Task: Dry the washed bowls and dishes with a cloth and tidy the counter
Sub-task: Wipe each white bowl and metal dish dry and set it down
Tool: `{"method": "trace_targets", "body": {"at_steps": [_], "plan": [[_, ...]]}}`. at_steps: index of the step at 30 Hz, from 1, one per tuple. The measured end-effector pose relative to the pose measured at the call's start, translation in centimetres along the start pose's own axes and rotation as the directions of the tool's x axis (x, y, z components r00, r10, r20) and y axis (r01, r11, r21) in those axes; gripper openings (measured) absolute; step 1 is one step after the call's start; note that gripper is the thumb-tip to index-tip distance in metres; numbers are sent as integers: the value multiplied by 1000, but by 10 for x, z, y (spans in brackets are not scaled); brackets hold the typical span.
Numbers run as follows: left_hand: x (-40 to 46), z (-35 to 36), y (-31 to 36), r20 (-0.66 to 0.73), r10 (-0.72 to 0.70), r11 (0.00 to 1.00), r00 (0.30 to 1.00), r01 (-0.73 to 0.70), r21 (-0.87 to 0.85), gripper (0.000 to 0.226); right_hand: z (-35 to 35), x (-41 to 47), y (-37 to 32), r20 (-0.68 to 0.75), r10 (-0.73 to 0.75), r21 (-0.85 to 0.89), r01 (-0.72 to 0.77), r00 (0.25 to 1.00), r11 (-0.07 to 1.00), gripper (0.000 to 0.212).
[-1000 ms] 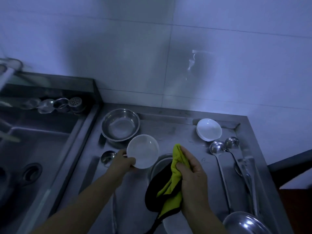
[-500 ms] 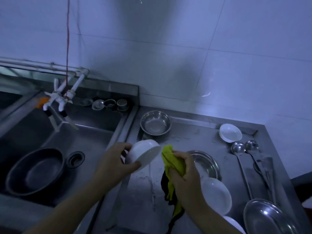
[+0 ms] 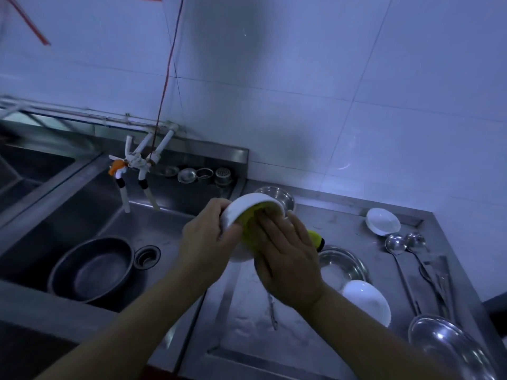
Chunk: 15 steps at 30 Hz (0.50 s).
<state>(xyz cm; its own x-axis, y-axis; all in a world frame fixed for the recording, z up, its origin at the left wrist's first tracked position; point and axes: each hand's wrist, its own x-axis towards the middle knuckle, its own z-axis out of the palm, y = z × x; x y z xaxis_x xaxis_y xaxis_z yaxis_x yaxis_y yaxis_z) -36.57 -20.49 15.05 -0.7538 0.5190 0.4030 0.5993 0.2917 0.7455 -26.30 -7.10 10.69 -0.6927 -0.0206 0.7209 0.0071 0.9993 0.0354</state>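
Observation:
My left hand [image 3: 204, 244] grips a white bowl [image 3: 247, 205] by its outer wall, tilted with the opening toward my right. My right hand [image 3: 288, 259] presses a yellow-green cloth [image 3: 251, 224] into the bowl; a black-edged corner of the cloth [image 3: 317, 239] sticks out behind my fingers. Both hands hover above the steel counter [image 3: 307, 212]. On it lie a steel bowl [image 3: 343, 263], a white bowl [image 3: 367, 301], a small white dish [image 3: 382, 222] and another steel bowl [image 3: 279, 194], partly hidden by the held bowl.
Two ladles [image 3: 400, 259] and tongs [image 3: 439, 283] lie at the right, with a steel plate [image 3: 450, 346] at the near right corner. The sink [image 3: 153, 229] on the left holds a dark basin [image 3: 93, 268]. Taps [image 3: 137, 165] and strainers [image 3: 203, 174] line its back.
My right hand has pushed the cloth from beside the bowl into its opening. My left hand has lifted and turned the bowl. The view has swung left and widened.

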Motion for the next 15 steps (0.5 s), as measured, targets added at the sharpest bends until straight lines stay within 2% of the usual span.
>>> {"method": "trace_targets", "body": {"at_steps": [3,5,7,9,12,15], "plan": [[-7,2,3,-38,-18,999,999,16,-51,20,-4,-13,-24,88,74,87,-81,993,993,66],[-12,8,5,-48,-98,987,994,91,-134,11,-5,-14,-40,83,127,146,-138,988,980,71],[-15,13,7,-41,-198,942,979,179,-285,8,-5,-7,-54,10,159,233,-156,987,960,63],[-14,14,10,-23,-241,887,970,210,-411,10,-3,1,-62,-87,167,284,-136,982,949,51],[-9,6,13,33,-157,898,987,157,-412,18,-6,2,-51,-158,36,191,-5,987,982,35],[1,-10,12,209,-71,934,975,138,-330,23,-16,-2,-17,-135,-272,-24,272,953,962,17]]}}
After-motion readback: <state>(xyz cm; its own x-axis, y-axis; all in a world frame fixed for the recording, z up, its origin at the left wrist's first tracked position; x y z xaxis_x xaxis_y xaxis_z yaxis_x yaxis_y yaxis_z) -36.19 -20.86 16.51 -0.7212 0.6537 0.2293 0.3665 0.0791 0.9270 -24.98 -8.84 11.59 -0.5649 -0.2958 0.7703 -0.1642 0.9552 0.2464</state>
